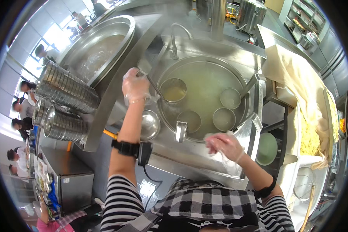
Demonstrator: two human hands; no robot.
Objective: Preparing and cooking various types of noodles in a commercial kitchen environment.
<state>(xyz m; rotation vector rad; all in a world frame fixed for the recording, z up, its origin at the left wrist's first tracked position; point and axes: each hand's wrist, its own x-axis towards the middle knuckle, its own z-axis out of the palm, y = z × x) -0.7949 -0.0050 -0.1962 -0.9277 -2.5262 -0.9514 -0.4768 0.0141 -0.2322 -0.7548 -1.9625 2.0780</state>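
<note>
My left hand point(135, 84), in a clear plastic glove, grips the handle of a mesh noodle strainer point(174, 88). Its basket sits at the left side of a large round steel vat point(204, 69) of cloudy, yellowish liquid. Three more strainers are in the vat: one at the lower middle point(189, 121), two toward the right point(230, 98) point(224, 119). Outside the vat's front rim, my gloved right hand point(224, 146) holds nothing, its fingers loosely bent, near a strainer's metal handle point(253, 121). Beside my left forearm is a shiny metal bowl point(150, 125).
A curved tap point(175, 40) stands behind the vat. At left are a wide water basin point(101, 55) and stacked metal bowls point(66, 87). Yellow noodles point(308, 136) lie under cloth point(295, 72) at right, above a wire skimmer point(306, 182). Several people are at far left.
</note>
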